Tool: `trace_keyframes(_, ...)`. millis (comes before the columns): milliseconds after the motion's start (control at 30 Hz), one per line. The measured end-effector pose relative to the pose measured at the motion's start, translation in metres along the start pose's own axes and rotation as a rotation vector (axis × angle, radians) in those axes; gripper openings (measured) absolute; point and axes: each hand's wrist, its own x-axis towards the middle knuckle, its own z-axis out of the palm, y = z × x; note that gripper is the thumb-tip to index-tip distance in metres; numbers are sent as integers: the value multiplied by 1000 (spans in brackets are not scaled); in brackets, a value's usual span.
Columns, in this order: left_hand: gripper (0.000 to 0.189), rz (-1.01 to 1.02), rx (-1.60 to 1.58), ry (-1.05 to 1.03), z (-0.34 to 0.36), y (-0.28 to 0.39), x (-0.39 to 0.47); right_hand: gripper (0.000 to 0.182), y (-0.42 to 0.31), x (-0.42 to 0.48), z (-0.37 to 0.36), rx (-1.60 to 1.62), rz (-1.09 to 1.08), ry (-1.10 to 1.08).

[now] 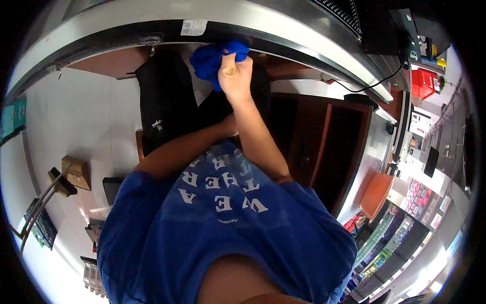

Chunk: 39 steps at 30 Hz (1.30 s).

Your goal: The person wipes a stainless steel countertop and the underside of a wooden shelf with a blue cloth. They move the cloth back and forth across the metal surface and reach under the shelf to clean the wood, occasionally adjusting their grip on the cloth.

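My right hand (236, 76) is closed around a bunched blue cloth (207, 62). The cloth lies against or just below the black strip (121, 35) on the front edge of a metal-trimmed counter (159, 12); whether it touches the strip is hard to tell. A white label (193, 27) with a printed code sticks to that strip, left of the cloth. Low before my body, my left hand (230, 126) passes behind the right forearm, which hides its fingers. My legs in black trousers (163, 102) reach under the counter.
Dark wooden cabinetry (322, 140) stands close on my right. A black cord (364, 90) hangs below the counter edge there. Farther right are an orange bin (376, 195), a red basket (423, 83) and stocked shelves (383, 243). A cardboard box (78, 173) is at the left.
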Motion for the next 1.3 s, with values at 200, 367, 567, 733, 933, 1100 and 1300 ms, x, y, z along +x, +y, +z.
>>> trace_keyframes(200,35,-419,-43,-80,4,-27,15,41,18,10,-68,-181,88,243)
trace_keyframes(367,38,-515,-127,-126,7,-25,16,61,4,47,-155,-113,262,874)
trace_keyframes(567,38,-475,-155,-160,7,-7,17,56,-32,72,-172,-399,-167,987)
trace_keyframes(733,39,-575,-19,-146,5,11,18,32,-52,91,-125,-635,-684,806)
trace_keyframes(933,35,-334,-81,-21,6,-18,11,31,-110,105,-26,-741,-1129,190)
trace_keyframes(1100,34,-285,-123,7,-1,-5,21,46,-144,67,68,-563,-846,-13)
trace_keyframes(1300,34,-419,-100,1,-11,14,22,40,-123,78,27,-625,-934,12)
